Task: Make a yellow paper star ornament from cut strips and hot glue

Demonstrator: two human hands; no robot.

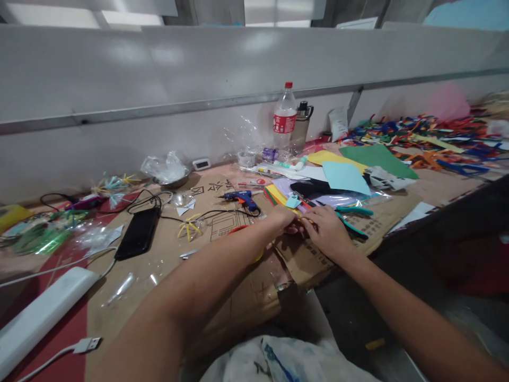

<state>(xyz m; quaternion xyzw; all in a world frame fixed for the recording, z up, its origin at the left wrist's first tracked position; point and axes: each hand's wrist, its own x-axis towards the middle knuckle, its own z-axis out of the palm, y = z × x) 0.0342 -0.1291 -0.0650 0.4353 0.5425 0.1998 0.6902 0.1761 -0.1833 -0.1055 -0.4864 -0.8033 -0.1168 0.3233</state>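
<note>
Your desk (pixel 75 323) runs the full width of the view, its back edge against the white wall and its front edge slanting off to the right. Cardboard (pixel 242 307) covers its middle, out to the front edge. Toward the back right corner you have a heap of coloured strips (pixel 473 151), mostly blue, orange, red and green. A white power strip (pixel 43 318) lies toward the front left corner. Right of the desk's middle, a green sheet (pixel 385 159) and a light blue sheet (pixel 345 178) top a loose stack of coloured papers. Near the back edge a red-capped bottle (pixel 284 119) stands upright just beside a flask (pixel 301 130). Your black phone (pixel 138 232) lies flat on the left part of the cardboard.

Your left hand (pixel 284 217) and right hand (pixel 328 231) meet near the front edge, right of the middle, fingers curled inward; you hide the space between your fingertips, so I cannot tell whether either one grasps anything. The blue glue gun (pixel 244 199) lies on its side beyond your left forearm. Pliers with teal handles (pixel 356 210) lie just beside your right hand, handles toward the right end. A yellow spoked piece (pixel 190 227) sits between phone and glue gun. Just beyond your fingers, toward the back edge, is a small light blue piece (pixel 293 201).
</note>
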